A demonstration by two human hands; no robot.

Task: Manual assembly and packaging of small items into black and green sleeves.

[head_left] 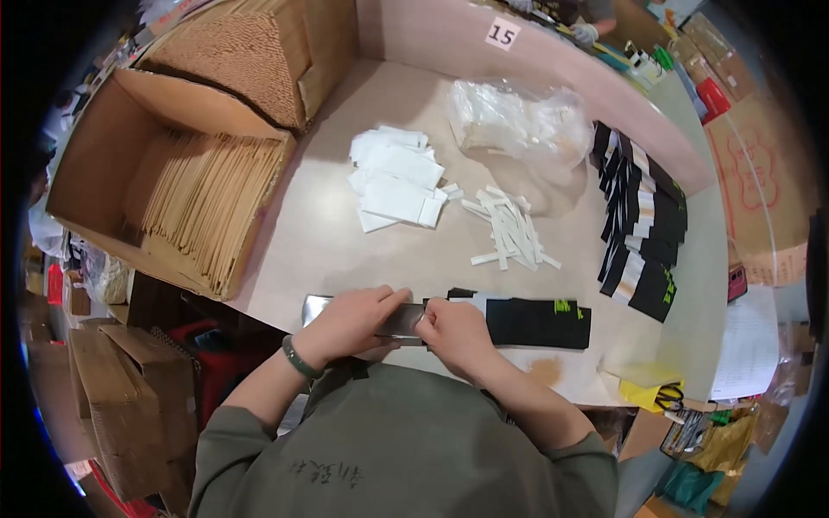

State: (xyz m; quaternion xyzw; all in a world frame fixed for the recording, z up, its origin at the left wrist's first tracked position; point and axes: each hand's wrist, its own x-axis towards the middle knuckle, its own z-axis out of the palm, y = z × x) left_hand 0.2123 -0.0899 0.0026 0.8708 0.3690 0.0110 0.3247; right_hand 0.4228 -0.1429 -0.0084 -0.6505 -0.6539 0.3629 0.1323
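Note:
My left hand [367,315] is closed around a shiny, silvery flat piece [401,323], whose one end sticks out to the left past my wrist. At its right end my right hand [456,330] has its fingers curled on it; what exactly they pinch is hidden. Under and right of that hand lies a flat black piece [535,323] with green marks and a white band, close to the table's front edge. A row of similar overlapping black pieces [639,224] lies at the right.
White cards [399,177] are piled mid-table, beside loose white strips [508,226]. A clear plastic bag [518,121] sits behind them. To the left, an open cardboard box [95,177] holds thin tan pieces. A low partition [639,73] borders the back; yellow-handled scissors [665,395] lie front right.

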